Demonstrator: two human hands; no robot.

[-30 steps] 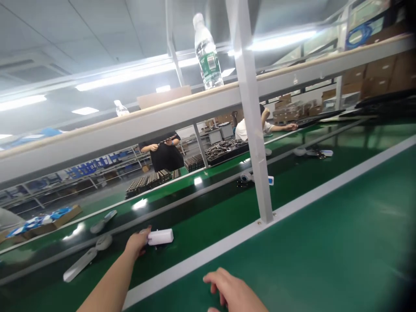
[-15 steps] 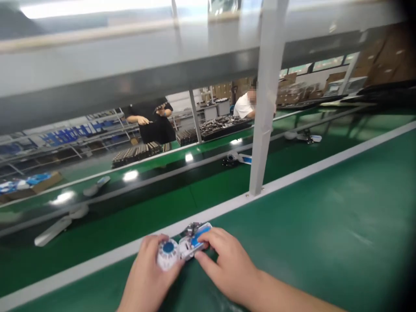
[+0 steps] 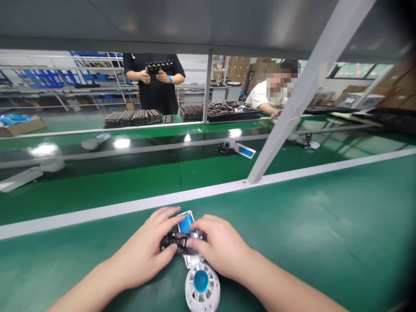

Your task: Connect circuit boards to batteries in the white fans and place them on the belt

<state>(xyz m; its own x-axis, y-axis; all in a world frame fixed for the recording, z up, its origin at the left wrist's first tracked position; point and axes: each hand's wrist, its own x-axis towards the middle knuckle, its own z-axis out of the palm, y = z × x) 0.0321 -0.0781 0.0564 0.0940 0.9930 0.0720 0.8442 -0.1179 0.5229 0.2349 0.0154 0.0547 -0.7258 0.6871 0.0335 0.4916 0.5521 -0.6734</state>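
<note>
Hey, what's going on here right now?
A person at a green workbench has both hands on a small white handheld fan lying flat. The left hand and right hand pinch a dark circuit board over the fan's open handle, where a blue part shows. Beyond, similar fans lie on a conveyor, and two other people work at trays of parts.

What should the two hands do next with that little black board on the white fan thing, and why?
Probably press the small black circuit board down into the white handheld fan's open handle. The left hand and the right hand both pinch the board, and it lies crosswise over the handle, near the blue battery, apparently not seated.
</note>
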